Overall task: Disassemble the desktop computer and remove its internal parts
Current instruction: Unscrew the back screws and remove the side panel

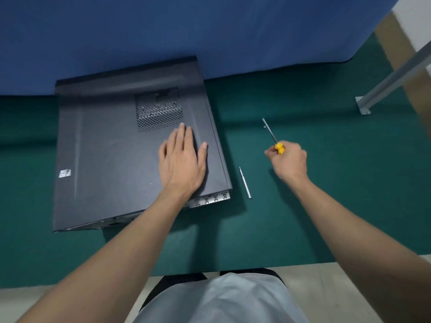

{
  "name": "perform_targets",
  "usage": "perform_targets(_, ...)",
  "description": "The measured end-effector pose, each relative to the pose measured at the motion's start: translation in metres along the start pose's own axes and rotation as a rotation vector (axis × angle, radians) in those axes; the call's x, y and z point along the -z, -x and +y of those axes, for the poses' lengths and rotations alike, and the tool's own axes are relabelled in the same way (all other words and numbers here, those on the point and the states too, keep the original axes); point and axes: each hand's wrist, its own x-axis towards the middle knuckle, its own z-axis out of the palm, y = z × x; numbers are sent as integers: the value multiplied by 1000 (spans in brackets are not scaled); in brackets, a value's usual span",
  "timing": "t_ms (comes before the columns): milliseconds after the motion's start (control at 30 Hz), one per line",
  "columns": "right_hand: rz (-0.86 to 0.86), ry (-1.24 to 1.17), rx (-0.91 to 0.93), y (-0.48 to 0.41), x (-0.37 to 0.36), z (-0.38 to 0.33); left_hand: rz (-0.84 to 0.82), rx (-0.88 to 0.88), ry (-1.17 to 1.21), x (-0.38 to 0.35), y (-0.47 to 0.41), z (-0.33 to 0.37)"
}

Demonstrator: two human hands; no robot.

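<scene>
**Head view.** The computer [130, 148] lies on its side on the left half of the green counter [326, 206], with its far edge against a blue backdrop [210, 31]. Its dark side panel faces up and has not been removed. A vent grille [158, 109] sits towards the panel's far right. The metal rear plate [210, 200], with its slots, shows at the near right corner.

The left hand [182, 159] lies flat on the panel just near of the grille, fingers straight, grasping nothing. The right hand [289, 162] is well to the right of the case. It is closed round the yellow handle of a screwdriver [271, 136], whose shaft points far and slightly left.

A small round thing [264, 127], perhaps a screw, sits beside the screwdriver's tip; whether the two touch cannot be told. A slim silver tool [245, 183] lies on the counter just right of the case, between it and the right hand.

**Step in hand (judged):** opening the case, the first stage of the task, since no internal part is exposed. The flat left palm suggests the panel is about to be slid or steadied.

**Next move (judged):** any screw left along the rear edge must come out first. The panel can then be pushed along its rails and lifted clear, and the right hand would probably need to put the screwdriver down to help.
</scene>
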Motion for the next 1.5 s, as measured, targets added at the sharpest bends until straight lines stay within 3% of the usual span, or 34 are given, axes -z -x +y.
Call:
perform_targets(433, -28, 364, 73, -127, -65, -15, 21, 95, -103, -4, -3, 0)
perform_targets(667, -41, 320, 18, -123, -67, -15, 27, 92, -98, -4, -2, 1)
perform_targets(1000, -213, -307, -50, 22, -39, -10, 63, 54, 49, 4, 2, -2)
perform_targets(1233, -165, -423, -48, 138, -22, 12, 82, 27, 265, 12, 54, -1)
perform_targets(1333, -211, -396, -48, 170, -26, 22, 194, 42, 265, 10, 84, 1)
perform_targets(1433, -291, -406, -35, 192, -34, 28, 310, 147, 194, 10, 106, 6)
perform_targets(1500, -343, -435, -41, 202, -40, 27, 232, 355, 264, 13, 112, 11)
